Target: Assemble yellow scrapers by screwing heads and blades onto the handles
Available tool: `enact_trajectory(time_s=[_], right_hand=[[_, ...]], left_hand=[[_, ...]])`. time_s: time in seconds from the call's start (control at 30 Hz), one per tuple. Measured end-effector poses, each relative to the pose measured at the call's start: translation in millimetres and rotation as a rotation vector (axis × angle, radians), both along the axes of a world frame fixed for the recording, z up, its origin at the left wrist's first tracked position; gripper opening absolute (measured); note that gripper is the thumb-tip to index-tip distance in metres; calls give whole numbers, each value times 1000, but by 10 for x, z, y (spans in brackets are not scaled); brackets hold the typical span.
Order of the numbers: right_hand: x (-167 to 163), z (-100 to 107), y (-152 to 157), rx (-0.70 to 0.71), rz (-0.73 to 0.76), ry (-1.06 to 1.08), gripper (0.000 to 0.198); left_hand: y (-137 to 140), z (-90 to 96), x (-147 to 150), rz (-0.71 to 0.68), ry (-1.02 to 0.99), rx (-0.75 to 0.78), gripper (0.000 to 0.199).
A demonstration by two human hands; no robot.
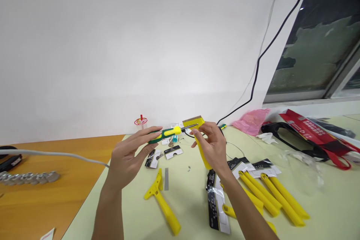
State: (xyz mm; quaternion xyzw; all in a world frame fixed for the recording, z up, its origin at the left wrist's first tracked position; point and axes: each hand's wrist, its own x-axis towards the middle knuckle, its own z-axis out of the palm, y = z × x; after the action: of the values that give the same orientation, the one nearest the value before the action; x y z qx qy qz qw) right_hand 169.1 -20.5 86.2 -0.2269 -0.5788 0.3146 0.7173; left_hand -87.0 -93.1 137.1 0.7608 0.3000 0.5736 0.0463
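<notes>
The left hand (128, 155) pinches a screwdriver (168, 132) by its handle, tip resting on the head of a yellow scraper (200, 138) that the right hand (213, 146) clasps, both held above the table (191, 195). The loose fingertip grip could let the tip skid off the head toward the right fingers (197, 132), and a tiny screw could drop among the clutter.

This looks like a small assembly or packing workroom: a pale green surface (191, 210) strewn with identical yellow plastic scraper handles (277, 195), black-and-white printed packaging cards (216, 210) and a row of small silver metal parts (28, 177), under a bare white wall (126, 45) with a black cable (261, 56) trailing beside a window (317, 45).
</notes>
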Motion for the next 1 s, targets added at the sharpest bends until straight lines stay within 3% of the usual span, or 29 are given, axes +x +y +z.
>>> enact_trajectory(time_s=[0.27,0.43,0.53,0.63,0.83,1.0], right_hand=[[66,118,126,86,-39,-112,22],[24,131,204,115,-86,-106,20],[-31,99,235,97,-126,-93,18],[-63,68,240,75,-142,-66,17],[-59,85,209,73,-130,-21,22],[-21,142,194,66,-149,-4,26]], left_hand=[[65,39,21,-9,-83,32,33],[73,2,177,121,-164,122,23],[96,-48,233,168,-212,145,42],[110,-75,241,157,-241,66,54],[162,-96,187,201,-200,-27,38],[194,-107,211,225,-93,77,37]])
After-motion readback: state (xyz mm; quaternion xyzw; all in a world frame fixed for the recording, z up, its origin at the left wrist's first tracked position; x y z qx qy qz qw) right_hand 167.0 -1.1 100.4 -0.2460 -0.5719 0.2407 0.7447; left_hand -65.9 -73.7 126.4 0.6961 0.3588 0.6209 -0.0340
